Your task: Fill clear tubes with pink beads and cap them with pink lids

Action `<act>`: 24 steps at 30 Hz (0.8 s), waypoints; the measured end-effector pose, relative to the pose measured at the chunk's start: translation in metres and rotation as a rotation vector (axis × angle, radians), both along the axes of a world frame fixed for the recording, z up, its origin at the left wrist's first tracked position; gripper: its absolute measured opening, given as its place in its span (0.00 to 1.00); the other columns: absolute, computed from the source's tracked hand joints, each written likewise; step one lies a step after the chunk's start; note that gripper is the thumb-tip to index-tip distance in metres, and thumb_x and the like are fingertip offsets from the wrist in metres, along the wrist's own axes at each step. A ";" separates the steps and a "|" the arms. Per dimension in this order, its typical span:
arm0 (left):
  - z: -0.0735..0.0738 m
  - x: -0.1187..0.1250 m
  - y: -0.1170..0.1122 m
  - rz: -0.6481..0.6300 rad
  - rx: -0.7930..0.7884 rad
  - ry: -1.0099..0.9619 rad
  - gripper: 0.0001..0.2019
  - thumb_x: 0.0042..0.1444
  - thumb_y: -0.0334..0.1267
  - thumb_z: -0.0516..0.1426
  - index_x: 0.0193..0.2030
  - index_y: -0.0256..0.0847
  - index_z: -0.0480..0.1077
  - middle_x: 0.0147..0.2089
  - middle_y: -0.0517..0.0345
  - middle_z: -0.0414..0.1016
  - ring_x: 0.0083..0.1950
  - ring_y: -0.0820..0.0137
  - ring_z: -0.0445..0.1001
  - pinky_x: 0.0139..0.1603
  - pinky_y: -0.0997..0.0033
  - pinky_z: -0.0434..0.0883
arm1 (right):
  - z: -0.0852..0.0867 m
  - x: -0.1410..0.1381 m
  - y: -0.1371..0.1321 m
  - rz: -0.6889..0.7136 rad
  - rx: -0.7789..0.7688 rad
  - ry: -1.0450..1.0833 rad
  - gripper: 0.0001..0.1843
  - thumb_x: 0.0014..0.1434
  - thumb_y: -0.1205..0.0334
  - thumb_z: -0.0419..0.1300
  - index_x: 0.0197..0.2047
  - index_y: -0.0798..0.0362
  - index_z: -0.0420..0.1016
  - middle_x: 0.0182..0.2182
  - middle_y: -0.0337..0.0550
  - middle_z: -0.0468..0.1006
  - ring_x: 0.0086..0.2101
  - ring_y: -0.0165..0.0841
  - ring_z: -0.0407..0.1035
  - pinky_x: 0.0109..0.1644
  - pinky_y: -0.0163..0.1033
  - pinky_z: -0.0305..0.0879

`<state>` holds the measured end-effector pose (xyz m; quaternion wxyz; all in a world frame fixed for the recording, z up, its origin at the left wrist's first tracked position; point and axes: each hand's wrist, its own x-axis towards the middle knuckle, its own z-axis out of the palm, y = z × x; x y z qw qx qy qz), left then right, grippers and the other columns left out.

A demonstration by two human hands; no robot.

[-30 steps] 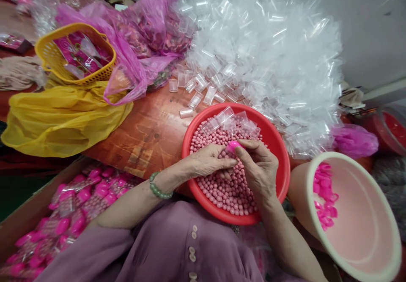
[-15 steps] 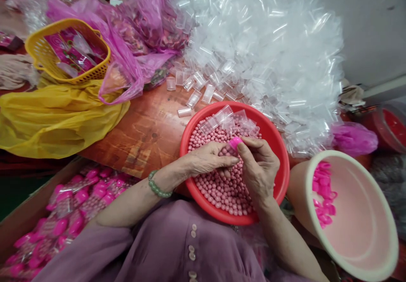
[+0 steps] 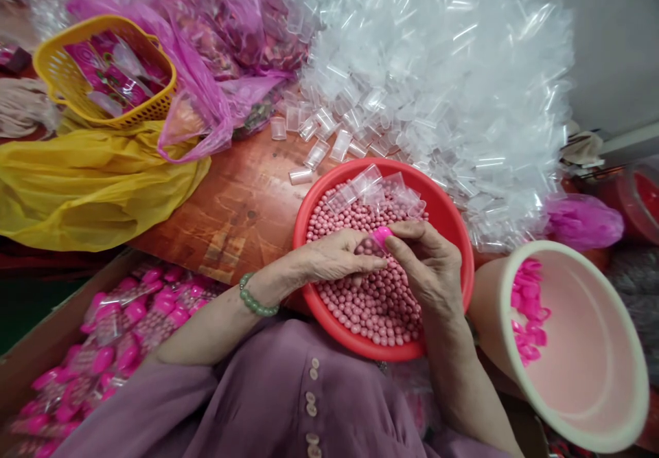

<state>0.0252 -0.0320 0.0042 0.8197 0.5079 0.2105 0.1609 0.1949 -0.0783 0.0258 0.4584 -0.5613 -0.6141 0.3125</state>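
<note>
Currently, between the hands: one small clear container (image 3: 366,244), apparently with pink beads inside, and a bright pink cap (image 3: 382,235) at its end, both above the red basin (image 3: 437,198).
Left grip: the left hand (image 3: 334,257) grasps the clear container, fingers curled around it.
Right grip: the right hand (image 3: 431,260) pinches the pink cap between thumb and fingers; whether it is fully seated, I cannot tell.
Red basin: at the near edge of the worktop (image 3: 247,200), full of loose pink beads (image 3: 373,314), with several clear tubes (image 3: 364,185) lying on them at the far side.
Lower-left box (image 3: 51,338): many capped containers (image 3: 134,310), beads visible in a number of them; these look finished.
Beyond the basin: a large heap of uncapped clear tubes (image 3: 437,80), seemingly empty.
Pale tub (image 3: 592,369), at right: a cluster of loose caps (image 3: 528,296) along its left side.
Progress: this piece seems nearly complete; judging by the heap, far more remain.
</note>
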 end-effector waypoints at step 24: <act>-0.001 0.014 -0.003 0.074 -0.333 -0.192 0.22 0.46 0.51 0.68 0.23 0.32 0.69 0.24 0.59 0.70 0.26 0.78 0.67 0.31 0.76 0.63 | -0.005 -0.008 0.001 0.103 0.555 -0.840 0.35 0.53 0.55 0.60 0.62 0.57 0.57 0.41 0.52 0.76 0.40 0.45 0.72 0.44 0.51 0.68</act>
